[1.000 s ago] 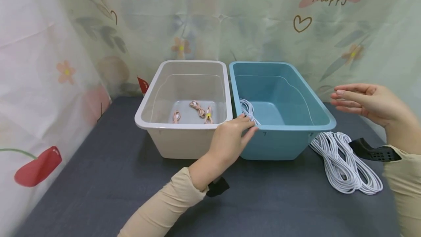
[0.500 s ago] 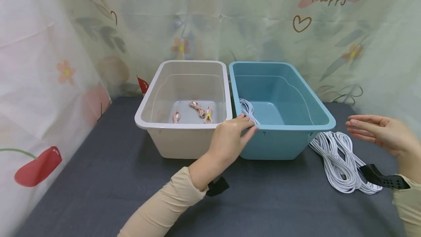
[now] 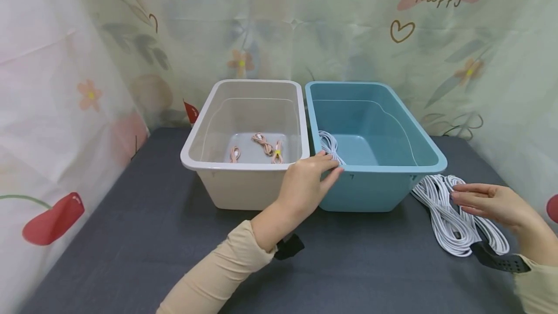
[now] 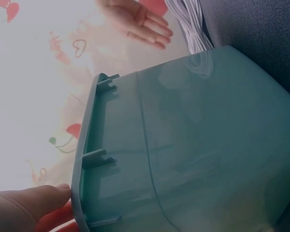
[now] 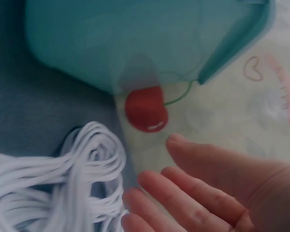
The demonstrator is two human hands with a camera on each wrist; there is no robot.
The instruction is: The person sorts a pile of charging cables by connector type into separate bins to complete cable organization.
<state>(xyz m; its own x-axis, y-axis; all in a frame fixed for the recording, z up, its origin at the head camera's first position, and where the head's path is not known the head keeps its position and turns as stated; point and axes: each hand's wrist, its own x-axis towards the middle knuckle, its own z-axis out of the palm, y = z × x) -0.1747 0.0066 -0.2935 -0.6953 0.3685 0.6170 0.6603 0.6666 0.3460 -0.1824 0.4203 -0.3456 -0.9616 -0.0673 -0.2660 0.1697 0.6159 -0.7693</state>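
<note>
My left hand pinches the near-left rim corner of a blue plastic tub. In the left wrist view, the thumb lies against one side of the tub's rim and the fingers go behind it. At the right, my right hand hovers over bundles of coiled white cable, holding nothing. Its fingers are extended and slightly bent in the right wrist view, beside the white cable. Another white cable coil lies inside the blue tub along its left wall, partly hidden by the rim.
A beige tub stands against the blue tub's left side, with several pink cable bundles on its floor. Both tubs rest on a dark cloth-covered table. Patterned curtains hang behind and along the sides.
My right hand has come down from beside the blue tub's right rim to over the white cable bundles, its fingers staying extended. The left hand keeps its hold on the rim.
</note>
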